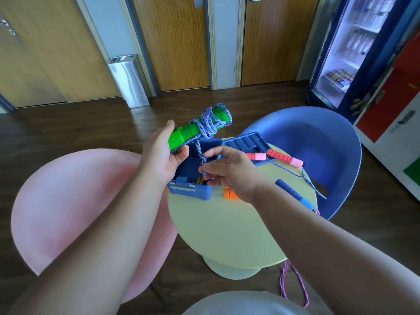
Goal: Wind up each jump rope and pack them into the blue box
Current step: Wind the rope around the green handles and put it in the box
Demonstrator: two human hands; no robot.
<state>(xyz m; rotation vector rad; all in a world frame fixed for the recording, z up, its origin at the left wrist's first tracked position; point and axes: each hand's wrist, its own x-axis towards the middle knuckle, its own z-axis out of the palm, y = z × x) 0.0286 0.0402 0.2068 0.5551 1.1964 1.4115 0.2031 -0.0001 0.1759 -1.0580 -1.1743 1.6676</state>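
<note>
My left hand [162, 153] grips the green handles [197, 128] of a jump rope above the open blue box [193, 192]. Blue-white rope [210, 123] is wound around those handles. My right hand [229, 173] pinches the loose end of that rope just over the box. The box lid [245, 142] lies open behind. A red-and-pink handled rope [284, 158] lies partly on the lid. A blue handled rope [293, 194] lies at the table's right edge. Orange handles [229, 194] show beside the box, partly hidden by my right hand.
The small round yellow-green table [227, 228] stands between a pink chair [75, 201] on the left and a blue chair [318, 144] behind it. A purple rope [293, 285] hangs off the table's near right edge toward the floor.
</note>
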